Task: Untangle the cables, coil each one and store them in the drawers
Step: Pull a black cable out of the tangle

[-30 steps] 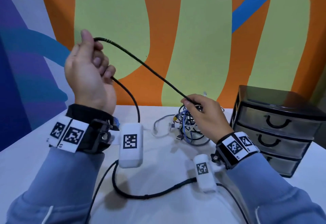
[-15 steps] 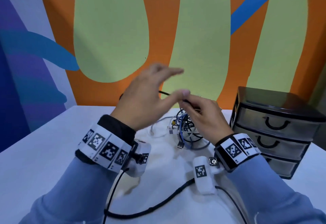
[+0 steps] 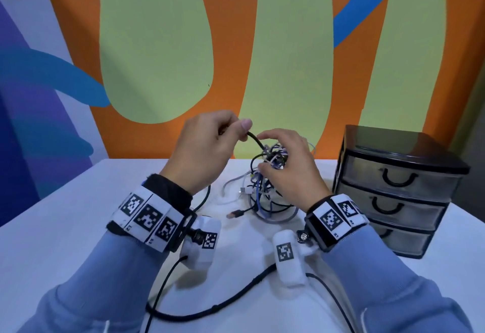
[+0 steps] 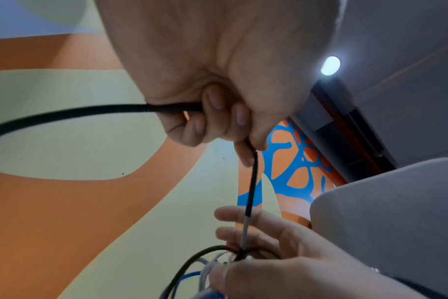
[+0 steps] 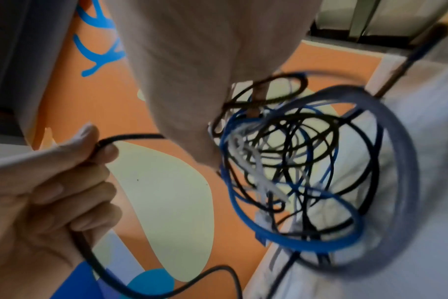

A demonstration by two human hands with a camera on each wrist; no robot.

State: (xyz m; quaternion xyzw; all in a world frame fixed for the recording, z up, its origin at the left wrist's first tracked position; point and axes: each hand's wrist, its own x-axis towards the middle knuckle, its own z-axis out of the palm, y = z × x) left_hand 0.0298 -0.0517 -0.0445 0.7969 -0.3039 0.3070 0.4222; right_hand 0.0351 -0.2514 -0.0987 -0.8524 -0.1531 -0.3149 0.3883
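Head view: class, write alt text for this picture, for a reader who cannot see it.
A person's left hand pinches a black cable leading into a tangle of cables that the right hand grips above a white table. A small black drawer unit with three closed drawers stands to the right, before a colourful wall.

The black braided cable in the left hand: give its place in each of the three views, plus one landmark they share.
Head: black braided cable at centre, running from the left hand down-right into the cable tangle.
Left wrist: upper middle, gripped, dropping to the tangle.
Right wrist: left side, held by the left hand.
Shared landmark: the orange and pale green wall.
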